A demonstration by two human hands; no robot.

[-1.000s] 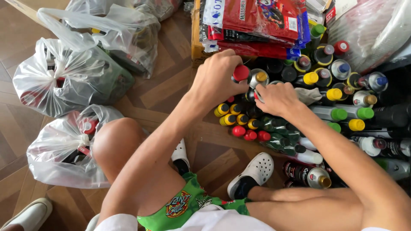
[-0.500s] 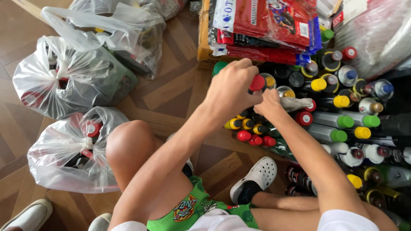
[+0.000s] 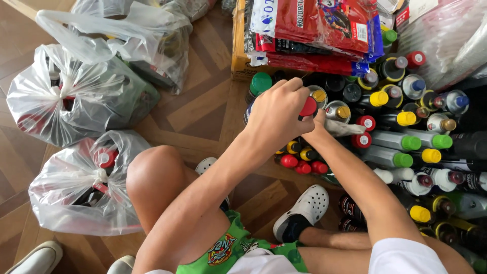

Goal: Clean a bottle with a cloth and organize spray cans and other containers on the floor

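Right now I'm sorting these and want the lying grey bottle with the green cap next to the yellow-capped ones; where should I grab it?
Grip the grey bottle with the green cap around its mid-body from above: it lies on its side, upper surface exposed, neighbours crowding its flanks.

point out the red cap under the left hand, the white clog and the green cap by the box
red cap point(image 3: 308, 107), head view, on its visible right side beside the fingers
white clog point(image 3: 307, 209), head view, on its perforated top
green cap point(image 3: 261, 82), head view, on its flat top

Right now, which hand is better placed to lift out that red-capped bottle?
Left, probably. The left hand already has its fingers on the red-capped bottle. The right hand sits lower, mostly hidden behind it, next to a crumpled rag.
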